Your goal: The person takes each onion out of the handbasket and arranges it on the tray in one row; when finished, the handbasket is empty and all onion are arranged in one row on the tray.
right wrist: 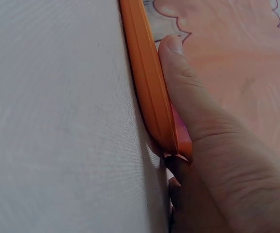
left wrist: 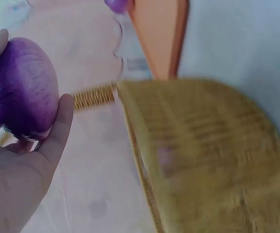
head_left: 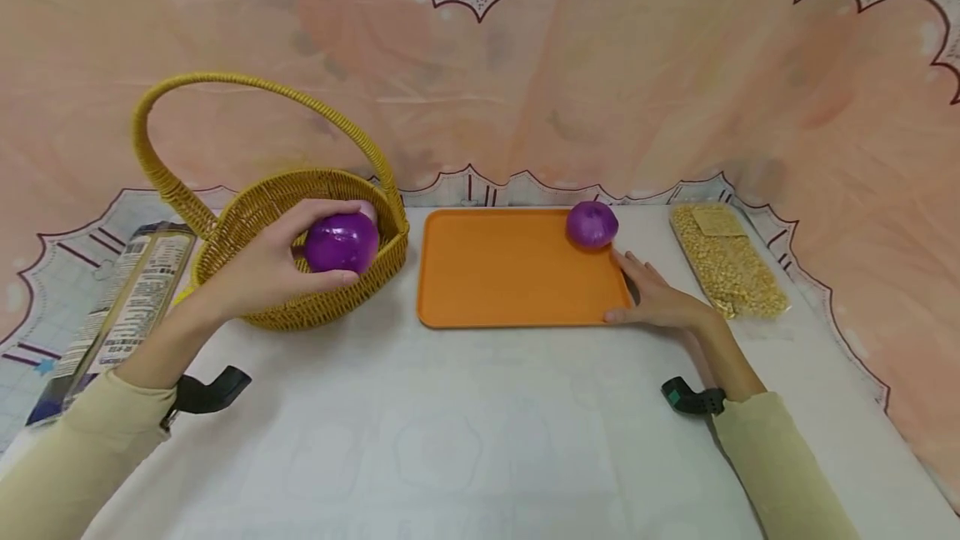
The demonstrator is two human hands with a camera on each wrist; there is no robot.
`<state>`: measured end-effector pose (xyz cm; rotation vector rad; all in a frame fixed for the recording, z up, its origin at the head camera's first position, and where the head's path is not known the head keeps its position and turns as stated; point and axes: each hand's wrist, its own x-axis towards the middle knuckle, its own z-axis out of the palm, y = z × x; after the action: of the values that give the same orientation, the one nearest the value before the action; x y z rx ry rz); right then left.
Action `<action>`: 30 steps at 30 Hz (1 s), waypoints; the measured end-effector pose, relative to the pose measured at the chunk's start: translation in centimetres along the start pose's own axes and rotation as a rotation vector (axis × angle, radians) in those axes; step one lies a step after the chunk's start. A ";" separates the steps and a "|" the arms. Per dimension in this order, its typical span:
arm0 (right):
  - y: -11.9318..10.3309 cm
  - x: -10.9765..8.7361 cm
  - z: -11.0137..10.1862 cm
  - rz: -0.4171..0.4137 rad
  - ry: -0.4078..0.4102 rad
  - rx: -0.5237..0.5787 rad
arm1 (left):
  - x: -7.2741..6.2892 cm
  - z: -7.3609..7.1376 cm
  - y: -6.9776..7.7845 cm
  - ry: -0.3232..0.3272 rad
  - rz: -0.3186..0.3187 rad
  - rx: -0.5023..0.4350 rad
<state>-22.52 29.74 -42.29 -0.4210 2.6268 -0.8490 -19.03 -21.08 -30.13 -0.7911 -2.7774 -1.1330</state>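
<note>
My left hand (head_left: 273, 252) holds a shiny purple onion (head_left: 341, 243) between thumb and fingers, over the opening of a yellow woven basket (head_left: 300, 307). In the left wrist view the onion (left wrist: 26, 87) shows its paler streaked side, with fingers curled round it. On the orange tray (head_left: 517, 273), a second purple onion (head_left: 592, 225) sits at the far right corner. My right hand (head_left: 660, 298) grips the tray's right edge. The right wrist view shows its thumb (right wrist: 183, 82) over the tray's rim (right wrist: 149, 77), the other fingers lower down and partly hidden.
The basket's tall handle (head_left: 262, 83) arches above its far side. Left of the basket lies a printed flat package (head_left: 142, 290). A clear bag of yellow kernels (head_left: 731, 265) lies right of the tray. Patterned cloth (head_left: 480, 90) hangs behind the white table (head_left: 420, 440).
</note>
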 end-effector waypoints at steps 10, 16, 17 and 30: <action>0.0 0.1 0.1 -0.007 -0.002 0.008 | 1.6 3.8 1.9 -0.109 0.080 -0.137; -0.2 0.0 -0.1 -0.009 -0.006 0.000 | 2.9 5.2 2.5 -0.108 0.107 -0.107; -0.2 0.0 -0.1 -0.007 -0.007 -0.001 | 3.1 5.4 2.7 -0.107 0.113 -0.109; -0.3 -0.1 -0.2 -0.004 -0.009 -0.008 | 8.1 9.9 5.3 -0.045 0.068 -0.101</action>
<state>-22.45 29.65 -41.95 -0.4316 2.6225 -0.8359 -22.03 -7.75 -32.13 -0.9244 -2.7243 -1.2672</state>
